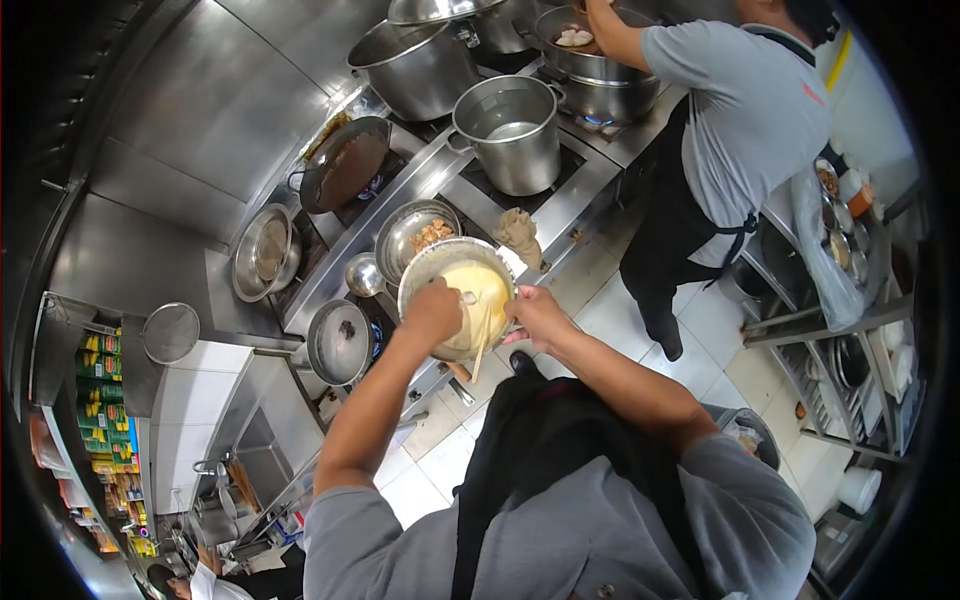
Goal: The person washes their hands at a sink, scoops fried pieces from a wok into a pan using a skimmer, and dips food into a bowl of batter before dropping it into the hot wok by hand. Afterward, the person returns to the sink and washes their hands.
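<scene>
A wide metal bowl of pale yellow batter is held up in front of me, at the edge of the stove. My right hand grips its right rim. Inside the bowl, above the batter, my left hand is closed with its fingers curled; a small pale piece shows at the fingertips, too small to name. Wooden chopsticks lean in the batter, against the near rim. Just behind stands a steel pan with browned chunks of food in it.
A steel ladle, a frying pan over a flame, a dark wok and a crumpled cloth surround the bowl. Tall pots stand behind. At the right, a co-worker reaches over a steaming pot.
</scene>
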Motion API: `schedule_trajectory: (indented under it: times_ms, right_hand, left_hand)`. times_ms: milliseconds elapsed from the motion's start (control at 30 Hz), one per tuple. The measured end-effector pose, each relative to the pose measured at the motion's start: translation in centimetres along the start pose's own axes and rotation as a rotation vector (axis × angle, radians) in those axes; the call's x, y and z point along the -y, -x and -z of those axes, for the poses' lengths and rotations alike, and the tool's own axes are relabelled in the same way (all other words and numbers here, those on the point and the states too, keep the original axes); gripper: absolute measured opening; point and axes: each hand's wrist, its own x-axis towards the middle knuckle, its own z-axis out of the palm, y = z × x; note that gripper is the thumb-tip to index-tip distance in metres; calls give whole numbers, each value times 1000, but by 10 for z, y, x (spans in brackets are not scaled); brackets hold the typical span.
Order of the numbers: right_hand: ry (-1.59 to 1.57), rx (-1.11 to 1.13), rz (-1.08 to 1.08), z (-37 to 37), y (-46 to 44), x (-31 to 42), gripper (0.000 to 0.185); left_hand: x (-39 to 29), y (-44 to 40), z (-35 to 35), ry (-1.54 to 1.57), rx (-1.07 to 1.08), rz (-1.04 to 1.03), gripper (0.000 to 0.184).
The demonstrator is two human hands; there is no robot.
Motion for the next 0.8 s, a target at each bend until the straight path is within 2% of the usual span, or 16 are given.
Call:
schedule_trajectory:
  times_ms: [33, 133, 300, 367, 433, 533, 667, 733, 800]
  right_hand:
    - [22, -13, -21, -1, -4, -1, 10]
    - [45, -49, -23, 1, -19, -3, 9]
    - [76, -123, -24, 1, -53, -2, 18]
    - [105, -151, -10, 0, -70, -3, 10]
    - [114, -112, -25, -9, -81, 8, 6]
    - [149, -62, -56, -24, -114, 17, 16]
    - [180, -29, -57, -47, -167, 29, 22]
    - [196, -25, -58, -67, -187, 42, 23]
    - [75, -18, -59, -97, -201, 64, 20]
  left_hand:
    - [4, -5, -14, -1, -5, -5, 19]
    - [7, -18, -30, 6, -228, -93, 17]
    - [20, -50, -58, -5, -174, -124, 16]
    - [30, -65, -64, 36, -183, -116, 16]
    - [46, -85, -63, 92, -101, -127, 16]
    - [72, -101, -26, 236, -114, -95, 13]
    - [130, -134, -20, 259, -117, -79, 14]
    - [171, -137, 15, 234, -115, -164, 12]
    - [208, -128, 56, 369, -238, -156, 12]
